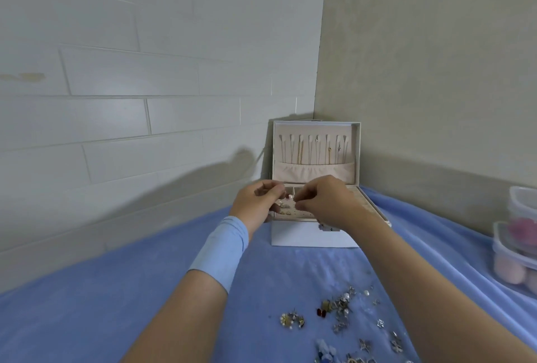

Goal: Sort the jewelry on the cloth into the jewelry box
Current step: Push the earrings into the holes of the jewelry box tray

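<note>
A white jewelry box [313, 236] stands open in the corner on the blue cloth [145, 290]; its lid holds hanging necklaces [313, 149]. Both hands meet over the box's front tray. My left hand [258, 202] curls its fingers at the tray's left edge, where several small earrings [286, 208] sit. My right hand [328, 202] pinches a small pearl earring [290, 197] between the two hands. Loose jewelry [340, 309] lies scattered on the cloth near me, right of centre.
Clear plastic containers [520, 243] holding pink round things stand stacked at the right edge. Tiled wall runs along the left and a plain wall behind the box. Bare cloth stretches to the left of the box.
</note>
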